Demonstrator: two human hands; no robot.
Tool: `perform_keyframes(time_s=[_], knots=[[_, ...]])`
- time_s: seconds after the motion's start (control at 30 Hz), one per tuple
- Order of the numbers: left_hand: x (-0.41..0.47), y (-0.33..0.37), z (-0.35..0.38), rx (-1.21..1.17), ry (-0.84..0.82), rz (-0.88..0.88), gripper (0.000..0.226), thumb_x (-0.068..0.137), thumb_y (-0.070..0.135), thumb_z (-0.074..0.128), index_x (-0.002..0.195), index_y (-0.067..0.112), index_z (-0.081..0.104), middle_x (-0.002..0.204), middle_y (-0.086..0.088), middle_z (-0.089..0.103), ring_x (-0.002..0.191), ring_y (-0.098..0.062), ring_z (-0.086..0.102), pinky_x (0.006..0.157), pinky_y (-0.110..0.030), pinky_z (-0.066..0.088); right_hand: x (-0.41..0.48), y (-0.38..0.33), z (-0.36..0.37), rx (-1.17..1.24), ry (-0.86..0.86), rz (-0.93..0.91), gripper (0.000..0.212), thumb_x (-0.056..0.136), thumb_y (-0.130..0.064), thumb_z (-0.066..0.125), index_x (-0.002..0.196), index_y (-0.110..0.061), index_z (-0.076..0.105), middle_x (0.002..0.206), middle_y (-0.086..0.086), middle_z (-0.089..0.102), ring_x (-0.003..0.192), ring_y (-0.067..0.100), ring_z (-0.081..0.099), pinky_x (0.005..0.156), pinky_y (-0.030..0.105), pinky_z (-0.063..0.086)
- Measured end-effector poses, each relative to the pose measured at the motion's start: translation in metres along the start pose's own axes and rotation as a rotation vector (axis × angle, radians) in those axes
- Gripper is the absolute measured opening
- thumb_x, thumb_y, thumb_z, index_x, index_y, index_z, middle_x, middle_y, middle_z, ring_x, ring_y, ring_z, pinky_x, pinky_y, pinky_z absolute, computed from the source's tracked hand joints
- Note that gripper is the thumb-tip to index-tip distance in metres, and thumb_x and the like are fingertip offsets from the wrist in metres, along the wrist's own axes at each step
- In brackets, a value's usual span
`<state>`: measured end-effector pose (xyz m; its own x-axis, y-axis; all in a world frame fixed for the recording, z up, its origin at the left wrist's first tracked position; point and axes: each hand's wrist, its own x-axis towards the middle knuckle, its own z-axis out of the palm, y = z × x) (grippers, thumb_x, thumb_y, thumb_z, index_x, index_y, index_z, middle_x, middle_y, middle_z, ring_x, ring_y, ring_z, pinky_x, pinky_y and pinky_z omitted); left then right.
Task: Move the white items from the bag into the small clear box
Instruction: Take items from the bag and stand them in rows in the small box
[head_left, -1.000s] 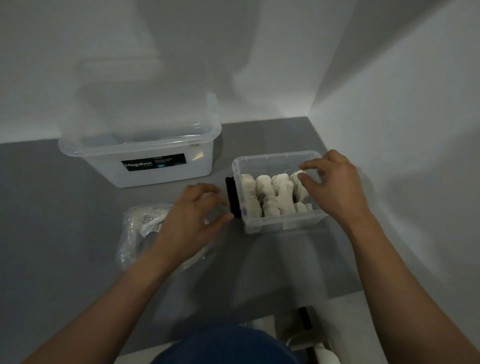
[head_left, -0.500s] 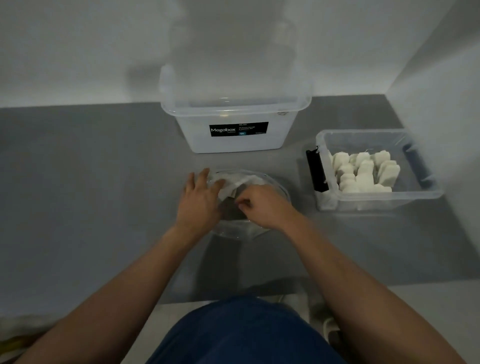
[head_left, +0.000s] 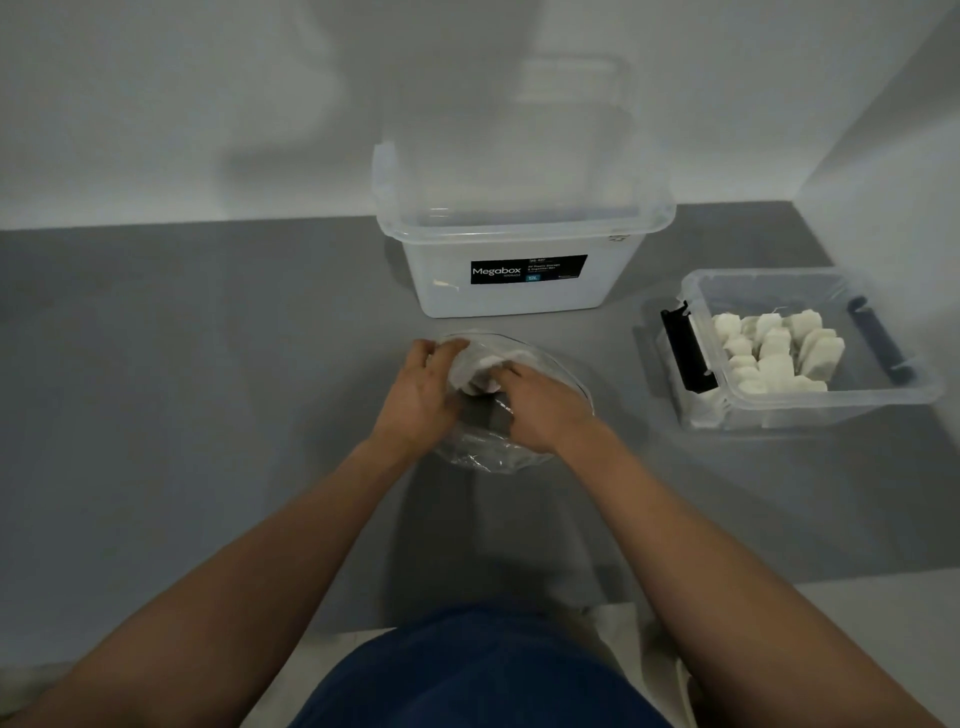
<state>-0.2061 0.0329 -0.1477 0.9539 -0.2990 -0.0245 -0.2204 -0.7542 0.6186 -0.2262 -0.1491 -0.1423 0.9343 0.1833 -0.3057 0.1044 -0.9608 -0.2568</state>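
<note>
Probably light, firm yet crumbly, so pinch gently across the sides of the white items (head_left: 485, 382) down in the limp, slippery bag (head_left: 483, 454) on the surface (head_left: 208, 364), with left grip (head_left: 421, 395) clutching its film and right grip (head_left: 540, 402) inside among them, closure impossible to tell.

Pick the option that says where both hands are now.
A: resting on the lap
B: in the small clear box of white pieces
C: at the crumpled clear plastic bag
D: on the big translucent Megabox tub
C: the left hand holds the rim of the crumpled clear plastic bag and the right hand reaches into it.
</note>
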Motion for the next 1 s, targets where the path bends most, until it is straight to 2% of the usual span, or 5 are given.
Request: perform_keyframes(time_s=[0.27,0.43,0.57,0.83,1.0], knots=[[0.001,0.009,0.0,-0.057,-0.061,0.041,0.069,0.084,-0.003,0.05,0.144,0.024,0.029,0.071,-0.005,0.055,0.053,-0.019,0.052,0.053,-0.033,0.039,0.001,-0.006,-0.005,0.382,0.108,0.156,0.029,0.086,-0.019,0.054,0.114,-0.018,0.061,0.108,0.001,0.069,0.096,0.022,0.065,0.074,0.033,0.05],[-0.004,0.009,0.005,-0.101,-0.085,0.106,0.072,0.089,-0.002,0.049,0.152,0.023,0.024,0.103,-0.012,0.063,0.062,-0.018,0.056,0.061,-0.028,0.041,0.007,-0.008,-0.007,0.555,0.176,0.321,0.012,0.088,-0.014,0.059,0.097,-0.017,0.067,0.083,-0.004,0.063,0.079,0.019,0.06,0.053,0.022,0.036],[-0.006,0.009,0.008,-0.127,-0.091,0.11,0.079,0.089,0.0,0.052,0.157,0.024,0.02,0.138,-0.021,0.053,0.112,-0.037,0.062,0.086,-0.04,0.053,0.01,-0.007,-0.004,0.621,0.149,0.318,0.011,0.087,-0.017,0.07,0.098,-0.019,0.069,0.085,-0.006,0.068,0.081,0.017,0.064,0.061,0.024,0.044],[-0.005,0.018,0.01,-0.001,-0.089,0.081,0.083,0.093,0.011,0.052,0.154,0.042,0.005,0.13,-0.017,0.049,0.111,-0.035,0.055,0.087,-0.054,0.054,-0.004,-0.007,-0.013,0.176,0.113,0.155,0.015,0.088,-0.023,0.059,0.101,-0.021,0.067,0.092,0.003,0.071,0.087,0.03,0.067,0.071,0.039,0.057],[-0.002,0.021,0.002,0.006,-0.14,0.054,0.071,0.085,0.044,0.047,0.152,0.025,0.036,0.138,-0.017,0.044,0.118,-0.04,0.052,0.097,-0.055,0.05,-0.028,0.005,-0.03,0.212,0.171,0.196,0.022,0.083,-0.019,0.062,0.1,-0.029,0.071,0.089,0.0,0.071,0.085,0.026,0.066,0.072,0.038,0.057]])
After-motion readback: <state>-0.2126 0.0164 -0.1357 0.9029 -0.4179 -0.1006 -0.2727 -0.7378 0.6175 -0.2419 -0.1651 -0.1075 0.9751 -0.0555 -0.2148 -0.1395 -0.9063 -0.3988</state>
